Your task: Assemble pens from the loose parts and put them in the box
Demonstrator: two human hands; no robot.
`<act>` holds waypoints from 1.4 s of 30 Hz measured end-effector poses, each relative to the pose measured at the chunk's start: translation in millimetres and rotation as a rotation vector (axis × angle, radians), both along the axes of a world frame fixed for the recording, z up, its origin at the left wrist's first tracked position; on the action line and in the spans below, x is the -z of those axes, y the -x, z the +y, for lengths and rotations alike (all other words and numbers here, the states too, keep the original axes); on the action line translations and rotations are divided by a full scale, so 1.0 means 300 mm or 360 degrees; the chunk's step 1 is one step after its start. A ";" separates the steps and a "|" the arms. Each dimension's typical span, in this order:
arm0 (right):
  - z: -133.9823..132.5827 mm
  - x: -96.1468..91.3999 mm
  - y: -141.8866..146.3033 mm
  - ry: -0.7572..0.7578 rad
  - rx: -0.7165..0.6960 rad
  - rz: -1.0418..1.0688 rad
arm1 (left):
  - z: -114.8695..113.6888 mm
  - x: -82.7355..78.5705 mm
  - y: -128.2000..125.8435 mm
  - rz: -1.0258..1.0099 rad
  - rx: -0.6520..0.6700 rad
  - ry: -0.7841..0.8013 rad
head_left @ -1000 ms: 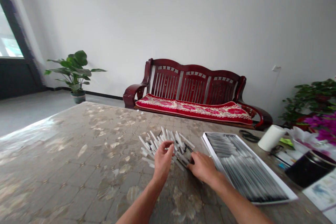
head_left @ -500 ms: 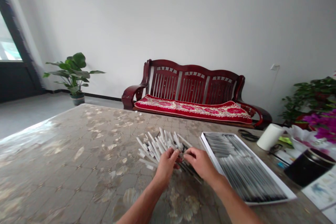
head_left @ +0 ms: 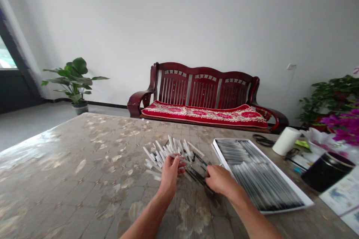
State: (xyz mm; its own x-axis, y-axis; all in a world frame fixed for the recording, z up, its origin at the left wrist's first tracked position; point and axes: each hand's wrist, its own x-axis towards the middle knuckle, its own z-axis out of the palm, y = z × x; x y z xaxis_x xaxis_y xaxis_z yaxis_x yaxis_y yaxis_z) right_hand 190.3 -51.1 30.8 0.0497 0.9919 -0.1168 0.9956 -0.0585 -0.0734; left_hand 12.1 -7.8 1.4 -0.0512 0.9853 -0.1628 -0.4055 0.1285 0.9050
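Note:
A loose heap of white and black pens [head_left: 165, 151] lies on the patterned table [head_left: 84, 171]. My left hand [head_left: 170, 171] is at the near edge of the heap, its fingers pinched on a white pen. To its right, my right hand [head_left: 220, 180] rests on the table with curled fingers closed on a few dark pens [head_left: 199, 173]. Just right of that hand lies a flat white box [head_left: 297, 196] filled with rows of pens.
Right of the box are a white roll [head_left: 286, 141], black scissors [head_left: 262, 140], a black round tin [head_left: 325, 171], papers and purple flowers [head_left: 343, 125]. A red wooden bench [head_left: 204, 101] and a potted plant [head_left: 74, 82] stand behind the table.
My hands, close together half a second ago, have drawn apart: the right one moved right towards the box with dark pens. The left one stays at the heap. The view shifted slightly.

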 end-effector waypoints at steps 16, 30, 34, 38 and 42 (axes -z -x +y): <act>-0.048 0.017 0.025 -0.0605 -0.0043 0.0909 | 0.013 0.002 0.011 -0.0416 -0.0095 0.0192; -0.045 0.013 0.032 -0.0736 -0.0201 0.1017 | 0.015 -0.012 0.014 -0.0408 -0.0040 0.0199; -0.023 0.004 0.031 -0.0801 -0.0269 0.1025 | 0.019 -0.013 0.022 -0.0354 0.0043 0.0149; 0.023 -0.003 0.046 -0.0835 -0.0341 0.1109 | 0.026 -0.020 0.033 -0.0367 0.0083 0.0110; 0.078 0.008 0.089 -0.0845 -0.0397 0.1334 | 0.021 -0.030 0.030 -0.0385 0.0137 0.0063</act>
State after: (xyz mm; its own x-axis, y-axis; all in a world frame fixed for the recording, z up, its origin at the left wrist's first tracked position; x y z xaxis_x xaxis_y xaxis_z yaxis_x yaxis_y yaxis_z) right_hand 163.6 -27.9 28.6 -0.0610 0.8967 0.4385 0.5914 0.3864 -0.7078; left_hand 3.2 -1.6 10.5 0.0780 0.9770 -0.1987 -0.5955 0.2055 0.7766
